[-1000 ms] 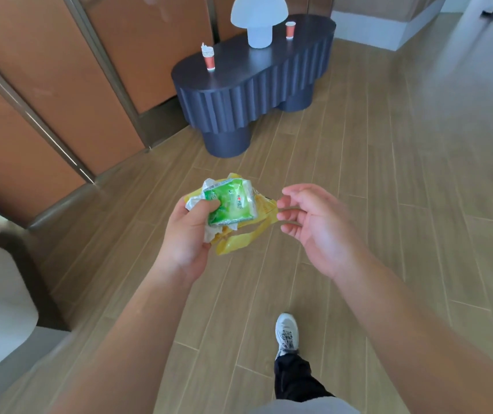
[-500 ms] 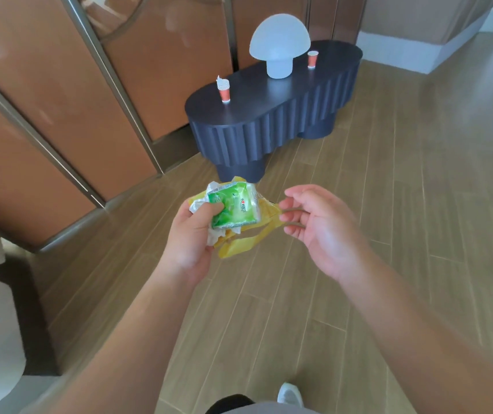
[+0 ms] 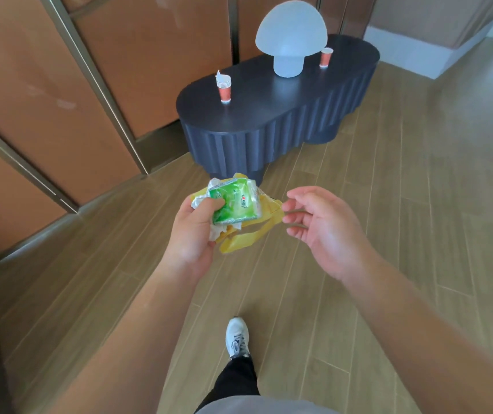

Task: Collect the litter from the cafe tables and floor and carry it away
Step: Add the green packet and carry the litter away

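Several crumpled wrappers [image 3: 233,203], green on top of yellow and white, are sitting bunched in the left hand [image 3: 193,231], which is clutching them. Right hand [image 3: 320,222] is hovering slack at 3 o'clock, grasping nothing. Two orange cups [image 3: 224,88] are standing on the dark table [image 3: 269,115] at 12 o'clock.

Wood-plank floor [image 3: 418,234]; dark fluted oval console table [image 3: 284,115] bearing white mushroom lamp [image 3: 290,34]; copper-brown wall panels [image 3: 45,100], metal-trimmed

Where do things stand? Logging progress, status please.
Left hand grips wrapper bundle; right hand open beside it. Two paper cups on dark table ahead. Floor path unobstructed.
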Demonstrator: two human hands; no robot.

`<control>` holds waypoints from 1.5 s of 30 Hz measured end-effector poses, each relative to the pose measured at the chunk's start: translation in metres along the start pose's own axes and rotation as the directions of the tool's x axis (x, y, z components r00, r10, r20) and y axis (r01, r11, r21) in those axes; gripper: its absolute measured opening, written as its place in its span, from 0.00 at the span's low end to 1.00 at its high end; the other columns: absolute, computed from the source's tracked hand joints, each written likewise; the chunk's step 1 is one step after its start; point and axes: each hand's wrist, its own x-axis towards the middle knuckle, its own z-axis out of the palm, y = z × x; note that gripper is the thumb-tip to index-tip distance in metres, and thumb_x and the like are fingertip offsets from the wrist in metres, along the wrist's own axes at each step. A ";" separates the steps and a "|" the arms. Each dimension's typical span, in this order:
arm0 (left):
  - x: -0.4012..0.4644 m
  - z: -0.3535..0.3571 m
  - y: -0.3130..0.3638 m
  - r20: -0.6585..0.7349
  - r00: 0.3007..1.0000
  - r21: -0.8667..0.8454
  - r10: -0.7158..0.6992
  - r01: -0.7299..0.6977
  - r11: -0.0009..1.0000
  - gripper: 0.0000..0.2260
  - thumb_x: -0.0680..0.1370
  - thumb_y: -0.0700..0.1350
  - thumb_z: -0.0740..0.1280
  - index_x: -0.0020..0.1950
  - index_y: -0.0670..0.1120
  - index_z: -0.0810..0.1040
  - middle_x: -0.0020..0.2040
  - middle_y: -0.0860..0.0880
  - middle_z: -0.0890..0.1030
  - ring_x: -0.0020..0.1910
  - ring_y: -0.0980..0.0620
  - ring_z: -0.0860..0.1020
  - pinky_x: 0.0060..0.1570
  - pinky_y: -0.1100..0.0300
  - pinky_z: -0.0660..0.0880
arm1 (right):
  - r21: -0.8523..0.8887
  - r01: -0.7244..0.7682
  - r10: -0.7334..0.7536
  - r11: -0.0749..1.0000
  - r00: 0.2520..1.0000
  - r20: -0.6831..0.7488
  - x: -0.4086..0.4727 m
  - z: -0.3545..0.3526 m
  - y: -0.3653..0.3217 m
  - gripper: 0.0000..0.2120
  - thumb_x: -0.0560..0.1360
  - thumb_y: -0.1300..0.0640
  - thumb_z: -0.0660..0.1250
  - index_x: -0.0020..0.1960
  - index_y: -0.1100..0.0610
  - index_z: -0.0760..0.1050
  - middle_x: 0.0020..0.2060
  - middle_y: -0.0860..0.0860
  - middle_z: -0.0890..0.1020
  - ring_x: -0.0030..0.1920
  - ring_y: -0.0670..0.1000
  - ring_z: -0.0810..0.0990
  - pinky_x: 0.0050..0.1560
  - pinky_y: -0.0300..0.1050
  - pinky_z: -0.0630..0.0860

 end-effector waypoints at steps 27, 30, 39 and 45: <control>0.386 0.058 0.102 -0.077 0.994 0.027 -0.073 0.076 0.997 0.13 0.76 0.39 0.68 0.60 0.44 0.77 0.56 0.39 0.85 0.51 0.41 0.85 0.47 0.46 0.83 | 0.018 -0.035 0.035 0.999 0.999 0.014 0.402 0.075 -0.078 0.05 0.77 0.59 0.64 0.45 0.55 0.79 0.37 0.51 0.82 0.35 0.48 0.79 0.35 0.41 0.76; 0.428 0.082 0.106 -0.132 0.987 0.024 -0.094 0.098 0.995 0.18 0.71 0.43 0.70 0.61 0.44 0.77 0.59 0.36 0.83 0.56 0.36 0.83 0.58 0.36 0.78 | 0.024 -0.065 0.064 0.998 0.997 0.051 0.459 0.067 -0.091 0.05 0.77 0.59 0.64 0.45 0.55 0.79 0.37 0.50 0.82 0.36 0.47 0.79 0.35 0.40 0.76; 0.547 0.155 0.121 -0.225 0.972 0.056 -0.070 0.084 0.995 0.09 0.80 0.39 0.67 0.59 0.46 0.77 0.54 0.41 0.85 0.49 0.44 0.85 0.50 0.47 0.80 | 0.010 -0.139 0.137 0.990 0.983 0.125 0.602 0.038 -0.140 0.06 0.70 0.55 0.66 0.45 0.55 0.79 0.37 0.51 0.82 0.36 0.49 0.79 0.36 0.41 0.76; 0.597 0.177 0.136 -0.241 0.967 0.028 -0.082 0.092 0.995 0.13 0.80 0.39 0.66 0.64 0.47 0.76 0.55 0.42 0.85 0.50 0.44 0.85 0.50 0.46 0.81 | 0.012 -0.167 0.163 0.986 0.974 0.159 0.662 0.036 -0.156 0.05 0.74 0.56 0.66 0.46 0.56 0.79 0.37 0.51 0.82 0.36 0.48 0.79 0.35 0.40 0.77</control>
